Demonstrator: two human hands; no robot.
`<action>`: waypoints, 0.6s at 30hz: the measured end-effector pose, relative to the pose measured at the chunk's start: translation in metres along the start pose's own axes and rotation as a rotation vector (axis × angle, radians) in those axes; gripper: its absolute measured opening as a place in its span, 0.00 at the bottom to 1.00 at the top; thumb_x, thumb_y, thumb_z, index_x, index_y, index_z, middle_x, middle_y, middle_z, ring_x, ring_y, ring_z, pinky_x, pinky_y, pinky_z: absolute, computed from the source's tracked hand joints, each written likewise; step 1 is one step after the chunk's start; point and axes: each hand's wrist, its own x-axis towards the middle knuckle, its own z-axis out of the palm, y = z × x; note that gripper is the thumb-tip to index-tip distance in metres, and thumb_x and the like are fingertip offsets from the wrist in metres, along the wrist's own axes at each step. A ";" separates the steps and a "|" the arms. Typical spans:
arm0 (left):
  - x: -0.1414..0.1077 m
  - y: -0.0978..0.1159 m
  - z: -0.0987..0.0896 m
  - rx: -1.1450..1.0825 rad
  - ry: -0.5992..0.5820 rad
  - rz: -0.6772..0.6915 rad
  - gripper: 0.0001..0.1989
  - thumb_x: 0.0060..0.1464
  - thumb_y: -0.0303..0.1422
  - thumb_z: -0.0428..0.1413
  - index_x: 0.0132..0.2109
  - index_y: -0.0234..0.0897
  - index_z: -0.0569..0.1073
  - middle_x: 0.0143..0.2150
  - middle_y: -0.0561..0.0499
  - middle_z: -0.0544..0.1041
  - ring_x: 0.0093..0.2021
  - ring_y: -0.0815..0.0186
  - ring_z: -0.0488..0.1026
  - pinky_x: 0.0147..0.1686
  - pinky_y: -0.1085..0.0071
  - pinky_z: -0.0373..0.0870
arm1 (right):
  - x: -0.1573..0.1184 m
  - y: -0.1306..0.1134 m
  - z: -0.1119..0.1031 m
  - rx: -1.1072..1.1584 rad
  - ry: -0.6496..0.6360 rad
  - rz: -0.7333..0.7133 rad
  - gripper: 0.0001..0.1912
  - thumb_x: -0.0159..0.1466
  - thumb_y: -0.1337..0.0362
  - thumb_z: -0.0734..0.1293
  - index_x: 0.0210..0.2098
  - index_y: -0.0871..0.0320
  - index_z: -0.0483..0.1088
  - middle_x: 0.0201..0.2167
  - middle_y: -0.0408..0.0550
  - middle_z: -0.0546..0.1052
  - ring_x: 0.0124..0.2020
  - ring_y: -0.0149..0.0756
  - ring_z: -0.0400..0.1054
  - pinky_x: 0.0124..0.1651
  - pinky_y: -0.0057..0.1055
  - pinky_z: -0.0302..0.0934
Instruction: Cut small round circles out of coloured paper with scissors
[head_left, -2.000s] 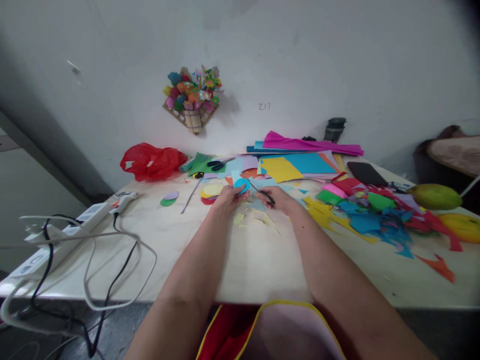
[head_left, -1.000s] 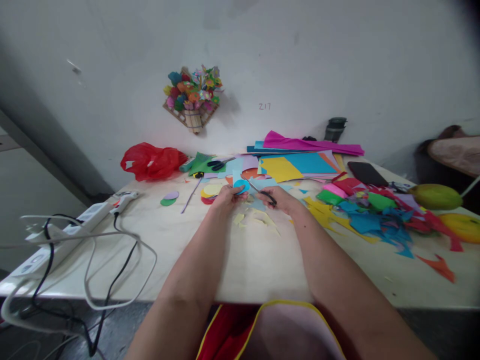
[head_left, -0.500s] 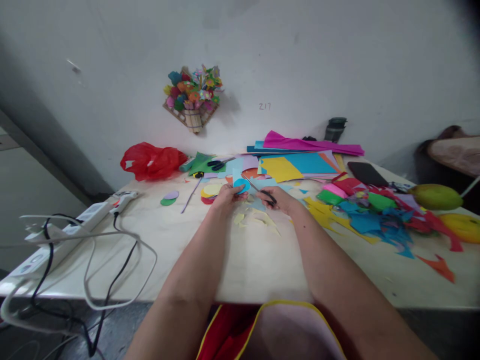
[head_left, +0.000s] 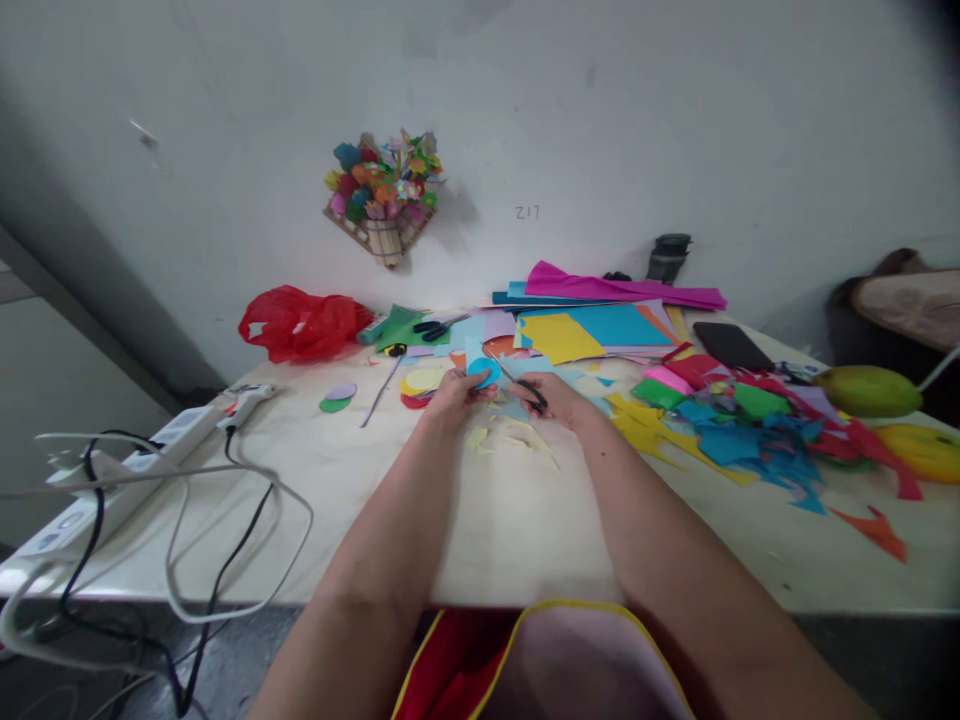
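Observation:
My left hand (head_left: 456, 393) pinches a round blue paper disc (head_left: 484, 373) together with light blue paper behind it. Dark-handled scissors (head_left: 532, 395) are gripped in my right hand (head_left: 553, 397), with their blades pointing up and left toward the disc's right edge. Pale yellow scraps (head_left: 517, 436) lie on the table just below both hands. Left of my left hand is a stack of yellow and red paper circles (head_left: 420, 382). Farther left, a purple circle (head_left: 343, 391) overlaps a green circle (head_left: 335, 405).
Colored sheets (head_left: 622, 328) lie at the back of the white table (head_left: 375, 520). A heap of scraps (head_left: 757, 430), a black phone (head_left: 731, 347) and a green fruit (head_left: 868, 391) sit right. A red bag (head_left: 304, 325) and power strips (head_left: 127, 480) with cables occupy the left.
The scissors in my right hand have tilted slightly, their handles moving a little left. My left hand keeps its hold on the disc. The whole view has shifted very slightly.

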 end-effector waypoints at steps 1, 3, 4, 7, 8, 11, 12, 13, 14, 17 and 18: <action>0.000 0.000 0.000 0.000 -0.002 0.001 0.07 0.54 0.23 0.63 0.31 0.30 0.73 0.23 0.47 0.78 0.19 0.70 0.74 0.22 0.78 0.69 | 0.000 -0.001 0.000 0.000 -0.002 -0.005 0.14 0.52 0.56 0.72 0.22 0.57 0.66 0.14 0.40 0.65 0.16 0.26 0.54 0.18 0.26 0.45; -0.001 0.001 0.000 0.004 -0.002 0.001 0.06 0.55 0.23 0.62 0.31 0.30 0.74 0.23 0.46 0.78 0.20 0.69 0.75 0.22 0.77 0.70 | -0.001 -0.002 0.001 0.003 -0.003 -0.011 0.14 0.52 0.56 0.72 0.21 0.57 0.65 0.14 0.40 0.65 0.15 0.26 0.54 0.18 0.26 0.45; -0.001 0.001 0.001 0.007 0.001 -0.002 0.06 0.55 0.23 0.62 0.31 0.30 0.74 0.23 0.46 0.78 0.20 0.69 0.75 0.23 0.77 0.70 | -0.002 -0.002 0.001 0.006 0.000 -0.011 0.14 0.52 0.57 0.72 0.21 0.57 0.65 0.14 0.40 0.65 0.15 0.26 0.53 0.18 0.26 0.46; -0.001 0.001 0.000 0.009 0.009 -0.008 0.05 0.55 0.23 0.61 0.31 0.30 0.74 0.23 0.46 0.78 0.21 0.68 0.75 0.24 0.76 0.72 | -0.003 -0.004 0.002 0.007 0.008 -0.005 0.15 0.52 0.57 0.72 0.20 0.56 0.64 0.13 0.39 0.64 0.15 0.26 0.53 0.18 0.25 0.47; -0.001 0.001 0.000 0.007 0.008 -0.008 0.05 0.56 0.22 0.61 0.31 0.30 0.74 0.23 0.47 0.78 0.20 0.68 0.74 0.24 0.76 0.72 | -0.003 -0.004 0.002 0.003 0.009 -0.004 0.15 0.52 0.57 0.72 0.20 0.56 0.63 0.13 0.39 0.64 0.16 0.26 0.53 0.18 0.26 0.47; -0.001 0.002 0.000 0.003 0.008 -0.017 0.06 0.56 0.22 0.60 0.31 0.30 0.73 0.23 0.47 0.78 0.20 0.69 0.74 0.23 0.77 0.71 | -0.003 -0.004 0.002 0.000 0.006 -0.009 0.15 0.52 0.57 0.72 0.20 0.56 0.63 0.13 0.39 0.64 0.16 0.26 0.53 0.18 0.26 0.47; -0.001 0.002 0.000 0.004 0.008 -0.022 0.06 0.57 0.22 0.60 0.31 0.30 0.73 0.23 0.47 0.77 0.20 0.70 0.73 0.24 0.77 0.71 | -0.003 -0.004 0.002 0.002 0.005 -0.014 0.16 0.52 0.56 0.72 0.20 0.56 0.63 0.13 0.39 0.64 0.16 0.26 0.53 0.18 0.26 0.47; -0.001 0.002 0.000 0.005 0.008 -0.028 0.06 0.57 0.22 0.60 0.31 0.30 0.73 0.23 0.47 0.77 0.20 0.70 0.73 0.24 0.77 0.71 | -0.003 -0.004 0.002 0.003 0.004 -0.019 0.15 0.51 0.56 0.72 0.19 0.56 0.63 0.13 0.39 0.63 0.16 0.26 0.52 0.19 0.26 0.46; -0.001 0.003 0.000 0.006 0.008 -0.032 0.06 0.58 0.22 0.59 0.31 0.30 0.73 0.23 0.47 0.77 0.20 0.70 0.73 0.24 0.77 0.71 | -0.003 -0.004 0.001 0.004 0.003 -0.023 0.15 0.51 0.56 0.71 0.19 0.56 0.63 0.13 0.39 0.63 0.16 0.26 0.52 0.19 0.26 0.46; -0.001 0.004 0.000 0.009 0.010 -0.039 0.07 0.59 0.22 0.58 0.31 0.30 0.74 0.22 0.49 0.76 0.20 0.70 0.73 0.25 0.76 0.71 | -0.004 -0.005 -0.001 0.002 -0.010 -0.018 0.13 0.50 0.57 0.71 0.20 0.56 0.64 0.13 0.39 0.63 0.15 0.25 0.52 0.19 0.26 0.44; -0.002 0.004 0.000 0.012 0.009 -0.041 0.07 0.59 0.22 0.58 0.31 0.30 0.74 0.21 0.49 0.76 0.20 0.70 0.72 0.25 0.76 0.70 | -0.005 -0.005 -0.001 0.002 -0.019 -0.015 0.13 0.50 0.57 0.70 0.21 0.56 0.64 0.13 0.38 0.63 0.15 0.25 0.51 0.19 0.26 0.43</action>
